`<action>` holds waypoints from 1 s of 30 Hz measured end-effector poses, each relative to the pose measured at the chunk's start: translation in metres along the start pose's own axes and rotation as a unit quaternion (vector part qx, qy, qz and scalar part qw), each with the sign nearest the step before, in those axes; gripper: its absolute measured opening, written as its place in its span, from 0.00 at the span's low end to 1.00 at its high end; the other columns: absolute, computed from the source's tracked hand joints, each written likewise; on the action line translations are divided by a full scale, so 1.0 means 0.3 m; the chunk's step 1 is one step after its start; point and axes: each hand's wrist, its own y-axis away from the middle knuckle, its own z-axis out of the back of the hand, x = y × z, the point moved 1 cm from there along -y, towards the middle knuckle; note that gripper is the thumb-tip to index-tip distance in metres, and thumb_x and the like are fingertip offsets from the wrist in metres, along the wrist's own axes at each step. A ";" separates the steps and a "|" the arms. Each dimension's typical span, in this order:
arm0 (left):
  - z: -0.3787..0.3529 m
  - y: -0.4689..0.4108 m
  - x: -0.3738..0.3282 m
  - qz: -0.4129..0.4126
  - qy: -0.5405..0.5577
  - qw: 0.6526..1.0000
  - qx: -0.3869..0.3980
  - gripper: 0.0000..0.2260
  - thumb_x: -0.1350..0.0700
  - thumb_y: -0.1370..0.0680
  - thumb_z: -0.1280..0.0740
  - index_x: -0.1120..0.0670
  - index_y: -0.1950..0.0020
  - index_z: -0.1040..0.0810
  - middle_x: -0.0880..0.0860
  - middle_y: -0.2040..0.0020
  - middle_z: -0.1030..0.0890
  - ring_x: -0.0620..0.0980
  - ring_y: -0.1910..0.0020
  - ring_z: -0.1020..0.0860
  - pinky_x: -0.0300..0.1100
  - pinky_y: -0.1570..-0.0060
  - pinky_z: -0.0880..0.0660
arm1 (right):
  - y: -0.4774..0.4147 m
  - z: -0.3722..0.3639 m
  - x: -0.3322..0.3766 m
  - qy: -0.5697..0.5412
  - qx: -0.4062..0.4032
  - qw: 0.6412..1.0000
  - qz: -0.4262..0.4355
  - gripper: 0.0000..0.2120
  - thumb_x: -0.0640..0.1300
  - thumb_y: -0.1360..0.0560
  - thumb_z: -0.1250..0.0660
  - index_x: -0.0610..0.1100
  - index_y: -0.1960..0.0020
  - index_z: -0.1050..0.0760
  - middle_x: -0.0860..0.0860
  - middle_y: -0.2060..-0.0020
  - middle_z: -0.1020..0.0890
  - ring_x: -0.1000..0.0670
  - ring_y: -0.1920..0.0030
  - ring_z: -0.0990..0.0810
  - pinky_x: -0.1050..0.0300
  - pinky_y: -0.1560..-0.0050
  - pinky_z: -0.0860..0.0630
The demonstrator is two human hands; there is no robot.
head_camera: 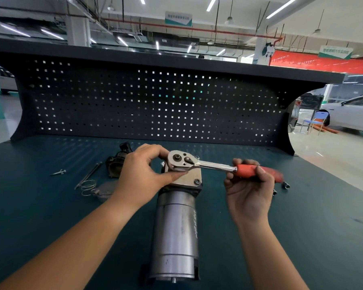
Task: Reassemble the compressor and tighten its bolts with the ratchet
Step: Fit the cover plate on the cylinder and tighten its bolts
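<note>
At the middle of the dark green bench (pixel 50 216), lying lengthwise with its flat square head plate pointing away: a compressor (pixel 176 227), a dull, scuffed steel cylinder, one bolt (pixel 197 181) in the plate's near right corner. Over the plate's far left corner, a chrome ratchet (pixel 208 164) with a red grip, its head pinched by the left hand (pixel 138 174), its grip wrapped in the curled fingers of the right hand (pixel 249 185).

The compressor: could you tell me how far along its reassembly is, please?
Done: head block sits on the compressor, one corner bolt in. In hand: left hand steadies the ratchet on the far corner, right hand grips its handle. Remaining: spring, long rods and black part lie loose.
</note>
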 end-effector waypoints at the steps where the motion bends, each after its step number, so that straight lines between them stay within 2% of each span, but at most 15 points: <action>1: -0.009 0.006 -0.002 -0.003 0.002 1.000 -0.014 0.16 0.42 0.39 0.27 0.53 0.61 0.20 0.43 0.64 0.22 0.39 0.62 0.25 0.29 0.62 0.32 | -0.013 -0.004 0.004 -0.001 0.000 1.000 -0.015 0.20 0.44 0.25 0.49 0.49 0.67 0.21 0.50 0.67 0.18 0.52 0.75 0.24 0.67 0.72 0.27; 4: -0.035 0.040 0.009 0.014 -0.007 0.999 -0.041 0.17 0.44 0.38 0.25 0.57 0.62 0.21 0.47 0.64 0.21 0.44 0.62 0.24 0.34 0.60 0.30 | -0.089 -0.043 0.018 0.032 -0.020 0.996 -0.082 0.14 0.44 0.23 0.49 0.45 0.62 0.28 0.50 0.71 0.19 0.53 0.77 0.26 0.68 0.74 0.30; 7: -0.059 0.079 0.015 0.011 -0.013 0.997 -0.073 0.13 0.54 0.38 0.20 0.56 0.64 0.22 0.48 0.63 0.22 0.45 0.61 0.25 0.31 0.58 0.31 | -0.151 -0.097 0.013 0.045 -0.009 0.992 -0.119 0.10 0.43 0.25 0.48 0.44 0.61 0.31 0.49 0.73 0.22 0.54 0.78 0.28 0.68 0.77 0.33; 9: -0.060 0.080 0.001 -0.018 -0.009 0.995 -0.102 0.11 0.54 0.37 0.22 0.54 0.62 0.21 0.45 0.60 0.23 0.42 0.58 0.26 0.30 0.56 0.31 | -0.167 -0.116 0.006 0.018 0.004 0.992 -0.123 0.08 0.44 0.28 0.46 0.44 0.62 0.31 0.50 0.74 0.23 0.54 0.78 0.28 0.69 0.78 0.34; 11: -0.046 0.049 -0.014 -0.007 0.019 0.994 -0.111 0.12 0.49 0.38 0.22 0.52 0.62 0.21 0.44 0.61 0.22 0.39 0.60 0.26 0.30 0.58 0.31 | -0.173 -0.125 0.007 -0.001 0.007 0.993 -0.117 0.10 0.46 0.26 0.47 0.45 0.62 0.31 0.50 0.73 0.22 0.55 0.79 0.29 0.69 0.77 0.33; 14: -0.021 -0.020 -0.039 0.046 0.053 0.996 -0.055 0.17 0.37 0.41 0.26 0.47 0.63 0.20 0.43 0.65 0.19 0.33 0.68 0.27 0.25 0.66 0.33 | -0.178 -0.132 0.023 0.000 -0.017 0.995 -0.094 0.11 0.47 0.24 0.46 0.45 0.61 0.31 0.51 0.72 0.21 0.54 0.80 0.30 0.67 0.76 0.32; 16: -0.007 -0.049 -0.039 0.057 0.076 0.995 0.005 0.14 0.37 0.40 0.27 0.44 0.63 0.19 0.38 0.64 0.18 0.32 0.71 0.27 0.23 0.68 0.34 | -0.177 -0.129 0.026 0.006 -0.044 0.995 -0.088 0.10 0.47 0.24 0.46 0.45 0.60 0.31 0.51 0.72 0.21 0.54 0.80 0.31 0.67 0.76 0.32; 18: 0.014 -0.053 -0.020 0.046 0.072 0.995 0.053 0.09 0.39 0.38 0.24 0.39 0.63 0.19 0.34 0.63 0.19 0.31 0.71 0.27 0.22 0.68 0.34 | -0.173 -0.120 0.020 -0.002 -0.068 0.993 -0.093 0.10 0.47 0.23 0.45 0.44 0.59 0.31 0.51 0.72 0.21 0.54 0.80 0.31 0.68 0.75 0.32; 20: 0.033 -0.034 0.010 0.038 0.049 0.995 0.079 0.06 0.40 0.36 0.26 0.35 0.62 0.20 0.32 0.61 0.20 0.30 0.66 0.25 0.23 0.64 0.33 | -0.171 -0.105 0.009 -0.010 -0.085 0.991 -0.099 0.09 0.47 0.23 0.45 0.45 0.58 0.31 0.51 0.72 0.20 0.54 0.80 0.31 0.68 0.75 0.32; 22: 0.039 -0.006 0.037 0.040 0.011 0.995 0.094 0.07 0.38 0.37 0.28 0.33 0.61 0.20 0.31 0.57 0.21 0.32 0.58 0.24 0.23 0.58 0.32 | -0.168 -0.093 -0.006 -0.013 -0.093 0.990 -0.107 0.08 0.47 0.23 0.45 0.45 0.57 0.31 0.50 0.71 0.20 0.54 0.79 0.31 0.68 0.75 0.31; 23: 0.036 0.007 0.046 0.038 -0.008 0.995 0.096 0.09 0.39 0.37 0.25 0.34 0.60 0.21 0.31 0.56 0.21 0.32 0.55 0.24 0.23 0.57 0.33 | -0.167 -0.089 -0.014 -0.014 -0.094 0.989 -0.112 0.08 0.47 0.23 0.45 0.45 0.58 0.31 0.50 0.71 0.20 0.53 0.79 0.31 0.67 0.75 0.32; 27: 0.024 0.026 0.069 0.034 -0.044 0.995 0.080 0.19 0.55 0.36 0.21 0.35 0.58 0.25 0.28 0.58 0.23 0.30 0.53 0.25 0.21 0.55 0.34 | -0.166 -0.081 -0.034 -0.019 -0.098 0.988 -0.122 0.09 0.46 0.24 0.45 0.44 0.59 0.31 0.50 0.72 0.20 0.53 0.79 0.31 0.68 0.75 0.31; 30: 0.020 0.024 0.075 0.038 -0.049 0.995 0.081 0.20 0.57 0.36 0.21 0.35 0.58 0.25 0.29 0.60 0.22 0.30 0.53 0.25 0.21 0.54 0.34 | -0.169 -0.075 -0.036 -0.015 -0.099 0.988 -0.115 0.09 0.46 0.24 0.45 0.44 0.58 0.31 0.50 0.72 0.20 0.53 0.80 0.30 0.68 0.75 0.31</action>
